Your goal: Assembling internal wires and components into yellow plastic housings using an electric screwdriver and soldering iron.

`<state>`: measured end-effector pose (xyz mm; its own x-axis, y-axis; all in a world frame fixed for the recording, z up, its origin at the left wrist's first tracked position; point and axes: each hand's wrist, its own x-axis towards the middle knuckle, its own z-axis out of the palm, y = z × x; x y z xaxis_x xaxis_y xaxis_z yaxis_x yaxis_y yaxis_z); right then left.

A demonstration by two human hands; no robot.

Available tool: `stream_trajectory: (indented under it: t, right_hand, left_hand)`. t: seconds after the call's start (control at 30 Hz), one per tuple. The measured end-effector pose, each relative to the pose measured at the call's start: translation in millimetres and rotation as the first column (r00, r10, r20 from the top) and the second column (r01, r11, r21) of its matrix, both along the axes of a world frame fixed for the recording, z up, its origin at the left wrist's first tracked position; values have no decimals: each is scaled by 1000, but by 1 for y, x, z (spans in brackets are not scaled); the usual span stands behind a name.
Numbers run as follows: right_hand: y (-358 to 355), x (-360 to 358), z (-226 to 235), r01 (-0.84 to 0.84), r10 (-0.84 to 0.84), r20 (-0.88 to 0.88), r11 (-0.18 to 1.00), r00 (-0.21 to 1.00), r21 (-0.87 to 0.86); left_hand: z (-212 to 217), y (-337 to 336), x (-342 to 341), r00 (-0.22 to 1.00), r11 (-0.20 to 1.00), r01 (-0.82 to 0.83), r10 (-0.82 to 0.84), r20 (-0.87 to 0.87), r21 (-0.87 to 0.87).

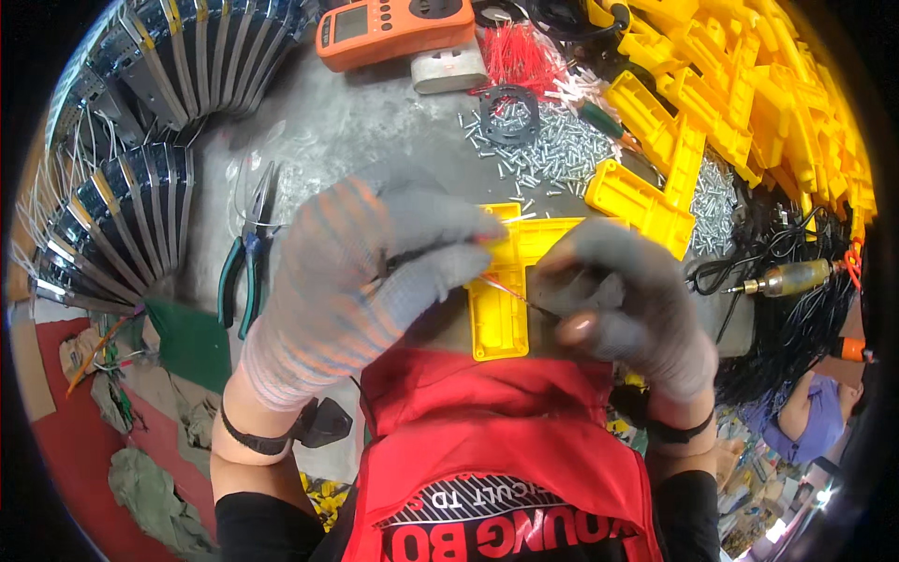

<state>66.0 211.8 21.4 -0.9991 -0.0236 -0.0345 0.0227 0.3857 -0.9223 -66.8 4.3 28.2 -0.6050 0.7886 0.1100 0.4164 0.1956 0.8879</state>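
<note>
Both my hands wear grey knitted gloves. My left hand [375,253] is closed in a pinch, thumb and fingertips on a thin reddish wire [503,287]. At the wire's darker end the curled fingers of my right hand [627,300] are also closed on it, so it spans the short gap between the hands. Just beneath lies a T-shaped yellow plastic housing [499,323], its ribbed inner side facing up. My fingers partly cover its crossbar. A small white piece [518,217] shows at its upper end. Exact fingertip contact is blurred by motion.
Needle-nose pliers [248,248] lie left of my left hand. Beyond are loose screws [552,150], a black ring-shaped part [508,115] and an orange meter [393,33]. Yellow housings [749,84] pile at the right, near a screwdriver-like tool [782,279]. Stacked metal-edged parts [122,225] stand left.
</note>
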Motion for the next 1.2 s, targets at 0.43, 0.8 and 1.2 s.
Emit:
stream_trajectory:
  t: [0.43, 0.8, 1.2]
  right_hand:
    - [-6, -23, 1, 20, 92, -192, 857, 977, 515]
    - [-12, -27, -6, 239, 10, -398, 786, 917, 570]
    - [-16, -35, -8, 169, -65, -304, 928, 950, 332]
  left_hand:
    - [-12, 19, 2, 878, 994, -104, 72, -473, -41]
    - [-11, 17, 2, 964, 995, -30, 3, -264, -97]
    - [-21, 19, 4, 876, 998, 6, 23, -481, 59]
